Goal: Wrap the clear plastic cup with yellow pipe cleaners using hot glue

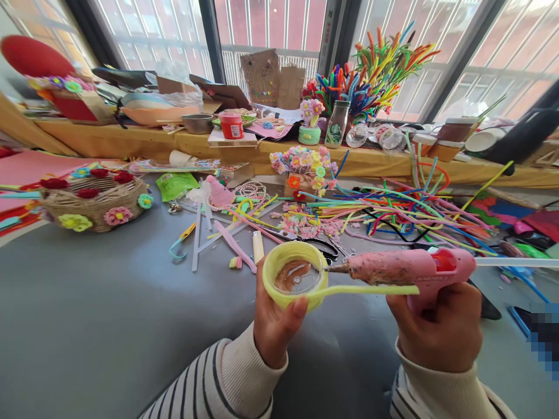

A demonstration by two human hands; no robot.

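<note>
My left hand (pixel 277 320) is closed around a small clear cup (pixel 301 283) wrapped in yellow pipe cleaner, its open top tilted toward me. From the cup's near side a loose length of yellow pipe cleaner (pixel 371 289) runs right to my right hand (pixel 441 331). That hand grips a pink hot glue gun (pixel 452 279) by its handle, and the strip's end lies by its fingers. The gun's nozzle points left, at the cup's right rim; whether it touches cannot be made out. A clear glue stick (pixel 515 263) sticks out of the gun's back.
Behind my hands lie black-handled scissors (pixel 325 249), pink and yellow scraps (pixel 301 221) and many loose pipe cleaners (pixel 406 203). A flower-trimmed basket (pixel 100 206) stands at left, a flower pot (pixel 301 185) behind the scraps. A phone (pixel 519 320) lies at far right.
</note>
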